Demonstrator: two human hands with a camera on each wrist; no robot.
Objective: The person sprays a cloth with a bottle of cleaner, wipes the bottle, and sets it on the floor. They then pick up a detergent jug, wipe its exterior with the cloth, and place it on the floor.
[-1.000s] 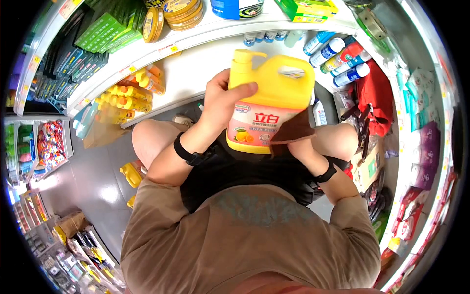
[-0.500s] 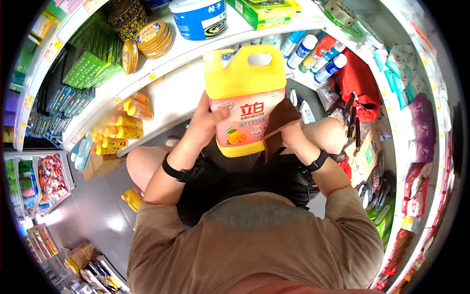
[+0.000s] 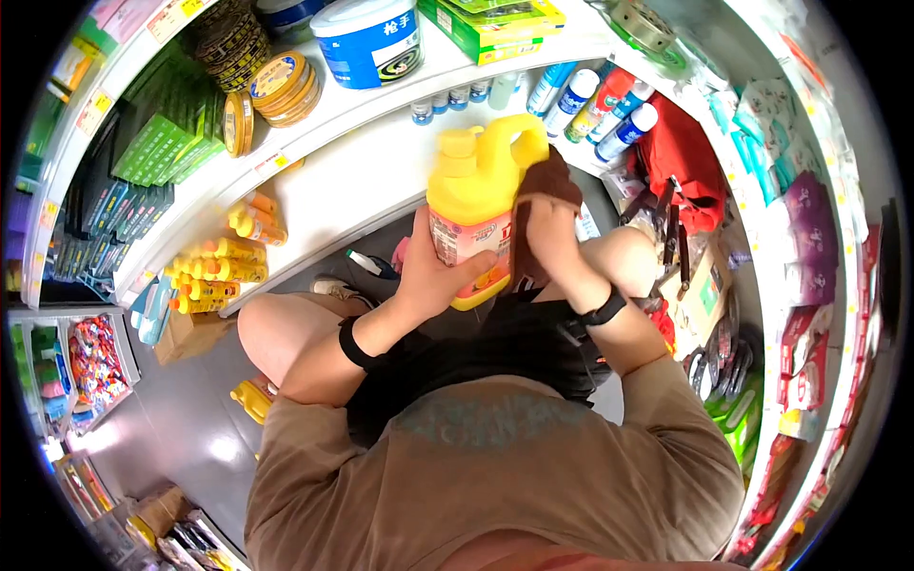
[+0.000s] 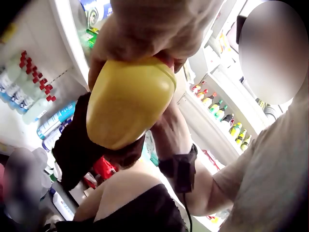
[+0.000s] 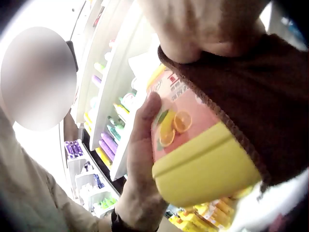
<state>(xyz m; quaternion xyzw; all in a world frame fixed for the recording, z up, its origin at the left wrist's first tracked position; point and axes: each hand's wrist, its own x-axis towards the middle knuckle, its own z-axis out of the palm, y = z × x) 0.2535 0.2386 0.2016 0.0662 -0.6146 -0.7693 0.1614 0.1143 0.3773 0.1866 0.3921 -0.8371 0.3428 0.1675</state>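
A yellow jug (image 3: pixel 481 181) with a pink label stands tilted above the lap. My left hand (image 3: pixel 433 271) grips its lower left side, the thumb lying across the label. In the right wrist view, lemons and oranges show on the label (image 5: pixel 179 126), and the left thumb presses beside them. With curled fingers my right hand (image 3: pixel 554 233) holds a brown cloth (image 3: pixel 552 176) against the jug's right side. The cloth hangs down past the jug in the left wrist view, where the jug's yellow base (image 4: pixel 130 104) faces the camera.
White shelves (image 3: pixel 328 181) curve around the front, with yellow bottles (image 3: pixel 214 271) at the left and spray cans (image 3: pixel 600 107) at the right. A blue bucket (image 3: pixel 367 43) stands on the upper shelf. Another yellow jug (image 3: pixel 252 400) is on the floor by the left leg.
The jug has turned so its label faces more to the right, and its handle points away right. My right hand has moved the cloth from the label's lower corner up along the side.
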